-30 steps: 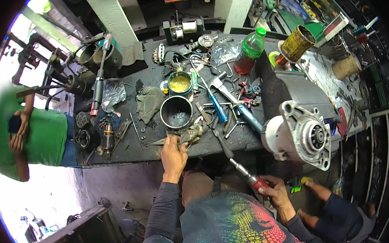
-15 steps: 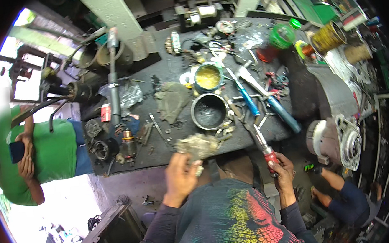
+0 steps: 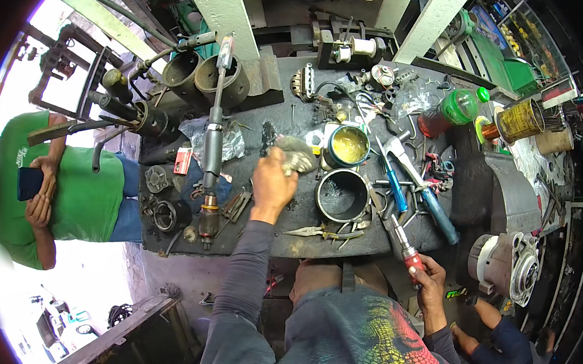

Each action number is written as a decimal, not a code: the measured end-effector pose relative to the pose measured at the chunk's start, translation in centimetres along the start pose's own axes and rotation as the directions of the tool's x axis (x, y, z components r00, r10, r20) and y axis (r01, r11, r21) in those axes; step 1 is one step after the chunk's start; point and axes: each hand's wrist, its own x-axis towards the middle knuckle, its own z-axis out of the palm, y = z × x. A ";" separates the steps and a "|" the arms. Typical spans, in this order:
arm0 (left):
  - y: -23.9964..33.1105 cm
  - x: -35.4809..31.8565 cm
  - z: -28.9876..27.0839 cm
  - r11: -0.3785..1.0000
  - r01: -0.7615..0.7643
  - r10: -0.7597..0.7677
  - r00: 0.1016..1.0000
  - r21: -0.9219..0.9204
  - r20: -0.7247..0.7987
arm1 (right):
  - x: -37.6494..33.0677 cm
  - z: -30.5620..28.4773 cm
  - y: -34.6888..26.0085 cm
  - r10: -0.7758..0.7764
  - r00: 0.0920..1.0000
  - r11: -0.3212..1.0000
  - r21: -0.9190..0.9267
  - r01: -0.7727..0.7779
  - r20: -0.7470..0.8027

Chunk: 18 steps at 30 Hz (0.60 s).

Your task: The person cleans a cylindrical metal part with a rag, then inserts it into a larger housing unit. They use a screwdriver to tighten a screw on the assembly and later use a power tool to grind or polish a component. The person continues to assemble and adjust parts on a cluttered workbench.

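My left hand (image 3: 273, 187) reaches over the bench, its fingers closed on a crumpled, dirty rag (image 3: 298, 158). A grey part of cloth shows against the rag; I cannot tell whether it is a second piece. Close to its right stand a tin of yellow grease (image 3: 349, 144) and a dark, hollow metal cylinder (image 3: 342, 196). At the bench's front edge my right hand (image 3: 430, 279) grips a red-handled tool (image 3: 412, 261) with a silver metal shaft, which points up and left.
Pliers (image 3: 307, 231) lie near the front edge. Right of the tin are a blue-handled screwdriver (image 3: 394, 184) and a hammer (image 3: 420, 182). An armature (image 3: 208, 223) is at left, a green bottle (image 3: 460, 107) back right. A person in green (image 3: 79, 181) stands left.
My left hand has carried the rag forward from the front edge to where a grey cloth lay. My right hand still holds the red-handled tool. The view has shifted.
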 end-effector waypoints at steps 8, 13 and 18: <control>-6.8 3.9 -4.9 0.977 0.039 -0.149 0.830 -0.212 -0.538 | -0.1 0.2 -0.1 0.031 0.998 0.998 0.057 -0.027 -0.060; -6.9 5.4 -3.3 0.961 -0.026 -0.138 0.816 -0.274 -0.562 | 0.4 0.9 -0.4 0.005 0.997 1.000 0.021 -0.003 -0.080; -3.4 5.9 -3.5 0.984 0.035 0.035 0.924 0.175 -0.381 | 1.1 2.3 -0.9 -0.112 0.989 0.983 -0.158 0.096 -0.098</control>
